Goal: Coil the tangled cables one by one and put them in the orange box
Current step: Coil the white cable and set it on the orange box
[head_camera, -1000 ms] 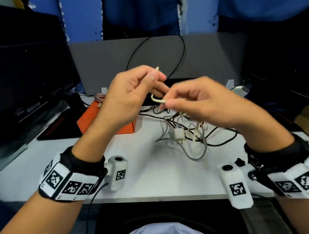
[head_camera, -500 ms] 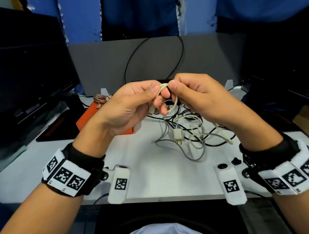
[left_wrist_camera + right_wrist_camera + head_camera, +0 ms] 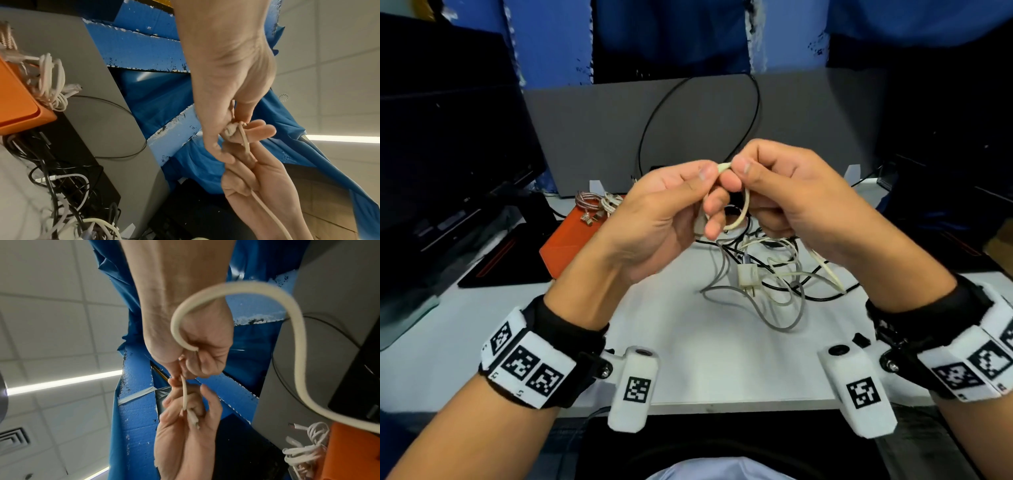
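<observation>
Both hands are raised above the table and hold one cream cable (image 3: pixel 744 212). My left hand (image 3: pixel 710 181) pinches its end between thumb and fingers. My right hand (image 3: pixel 738 171) pinches the same cable right beside it, so a small loop hangs under the fingers. The cable's tail drops past the right palm to the tangled cables (image 3: pixel 767 270) on the white table (image 3: pixel 688 342). The orange box (image 3: pixel 571 236) stands at the left behind my left hand, with coiled cables (image 3: pixel 599 205) on it. In the right wrist view the cream cable (image 3: pixel 296 331) arcs widely from my right hand (image 3: pixel 183 374).
A grey panel (image 3: pixel 705 120) stands behind the table with a thin black cable looped on it. A dark monitor (image 3: pixel 448 137) stands at the left and dark equipment at the right. A small white plug (image 3: pixel 748 277) lies in the tangle.
My right hand has come up from below to meet my left hand's fingertips, bringing the cable with it. A small loop has formed under the fingers.
</observation>
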`<action>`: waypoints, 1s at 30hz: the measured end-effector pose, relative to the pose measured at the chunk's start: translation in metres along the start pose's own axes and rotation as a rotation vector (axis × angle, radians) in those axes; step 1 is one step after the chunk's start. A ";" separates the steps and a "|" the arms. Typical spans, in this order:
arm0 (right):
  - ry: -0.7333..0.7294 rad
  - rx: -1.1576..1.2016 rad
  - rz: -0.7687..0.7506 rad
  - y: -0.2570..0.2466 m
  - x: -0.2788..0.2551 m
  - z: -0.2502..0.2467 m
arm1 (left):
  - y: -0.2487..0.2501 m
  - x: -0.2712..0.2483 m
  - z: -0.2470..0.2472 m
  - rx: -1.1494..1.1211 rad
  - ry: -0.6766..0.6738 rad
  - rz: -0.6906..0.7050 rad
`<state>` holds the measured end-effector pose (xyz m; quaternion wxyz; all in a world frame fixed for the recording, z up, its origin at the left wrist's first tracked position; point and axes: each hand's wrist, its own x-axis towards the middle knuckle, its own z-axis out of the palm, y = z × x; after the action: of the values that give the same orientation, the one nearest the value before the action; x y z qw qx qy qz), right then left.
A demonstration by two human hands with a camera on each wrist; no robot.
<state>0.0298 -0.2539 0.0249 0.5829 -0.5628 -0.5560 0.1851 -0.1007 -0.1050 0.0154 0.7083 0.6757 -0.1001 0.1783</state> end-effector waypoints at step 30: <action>0.066 -0.547 -0.144 -0.011 -0.003 -0.004 | 0.002 0.002 -0.011 0.708 0.032 0.131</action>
<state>0.0280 -0.2619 0.0344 0.4388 -0.6638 -0.6048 -0.0322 -0.1008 -0.0942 0.0178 0.4187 0.8685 -0.0642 0.2575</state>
